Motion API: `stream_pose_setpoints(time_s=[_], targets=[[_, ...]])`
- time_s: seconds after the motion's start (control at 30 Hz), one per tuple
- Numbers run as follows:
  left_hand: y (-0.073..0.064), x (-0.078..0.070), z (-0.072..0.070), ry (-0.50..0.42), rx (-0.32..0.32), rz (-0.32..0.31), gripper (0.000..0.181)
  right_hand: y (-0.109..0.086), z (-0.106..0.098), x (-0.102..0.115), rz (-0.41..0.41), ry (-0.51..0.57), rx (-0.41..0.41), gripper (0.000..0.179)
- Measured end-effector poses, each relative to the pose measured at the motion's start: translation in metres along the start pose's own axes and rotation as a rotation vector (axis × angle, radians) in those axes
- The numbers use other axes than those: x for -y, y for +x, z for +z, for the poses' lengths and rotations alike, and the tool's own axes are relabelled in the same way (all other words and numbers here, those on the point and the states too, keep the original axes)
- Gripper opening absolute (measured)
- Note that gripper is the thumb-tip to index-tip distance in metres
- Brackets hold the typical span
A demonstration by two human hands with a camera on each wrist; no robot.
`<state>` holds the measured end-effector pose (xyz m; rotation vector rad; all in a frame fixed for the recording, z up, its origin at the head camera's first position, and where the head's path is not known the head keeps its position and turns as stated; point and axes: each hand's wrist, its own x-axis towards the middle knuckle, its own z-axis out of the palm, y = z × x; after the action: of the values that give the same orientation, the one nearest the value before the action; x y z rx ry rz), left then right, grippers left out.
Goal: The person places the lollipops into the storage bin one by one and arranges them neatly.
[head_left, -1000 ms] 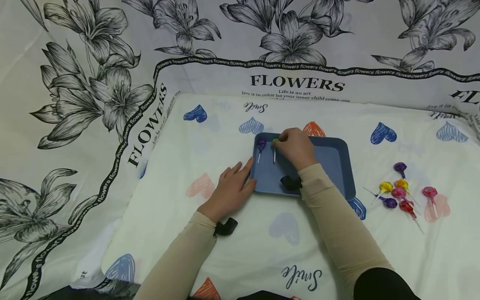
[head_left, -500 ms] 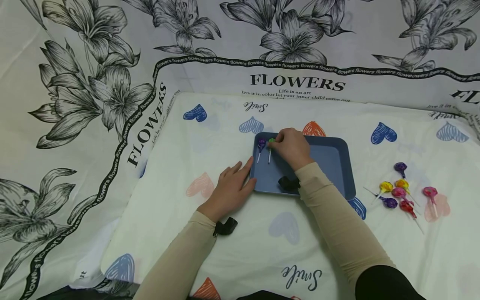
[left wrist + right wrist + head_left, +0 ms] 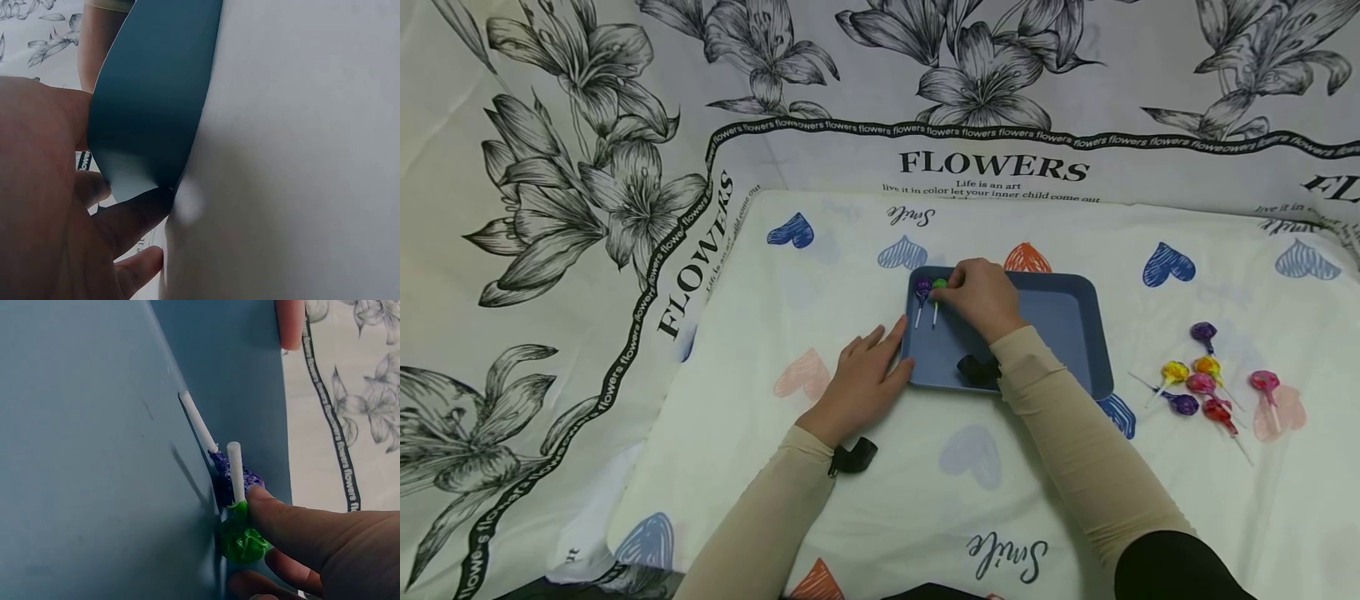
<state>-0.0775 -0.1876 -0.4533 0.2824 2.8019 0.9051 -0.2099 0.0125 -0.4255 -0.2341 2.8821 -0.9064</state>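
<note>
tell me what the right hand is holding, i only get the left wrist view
Observer: The right hand pinches a green lollipop near its wrapped head.
Operator: anything else in the tray
Observer: Yes, a purple lollipop, just to the left of the green one as the head view shows it.
Operator: and outside it
Observer: A loose group of lollipops lies on the cream cloth, to the right of the tray.
</note>
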Motion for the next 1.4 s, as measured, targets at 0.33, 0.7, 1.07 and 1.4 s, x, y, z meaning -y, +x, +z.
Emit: stream_pose_setpoints(time_s=[0.33, 0.7, 1.07, 1.4], targets=[[-0.001, -0.002, -0.001, -0.002, -0.006, 0.001, 0.068, -0.001, -0.002, 0.0, 0.01, 0.009, 0.011, 0.036], [0.0, -0.005, 0.001, -0.007, -0.018, 0.003, 0.068, -0.005, -0.009, 0.0, 0.009, 0.021, 0.015, 0.035], [-0.002, -0.005, 0.0, 0.003, -0.028, -0.025, 0.068, -0.011, -0.016, -0.002, 0.011, 0.026, 0.012, 0.032], [-0.001, -0.004, 0.002, -0.003, -0.029, -0.022, 0.069, -0.017, -0.03, -0.015, 0.01, 0.035, -0.006, 0.025]])
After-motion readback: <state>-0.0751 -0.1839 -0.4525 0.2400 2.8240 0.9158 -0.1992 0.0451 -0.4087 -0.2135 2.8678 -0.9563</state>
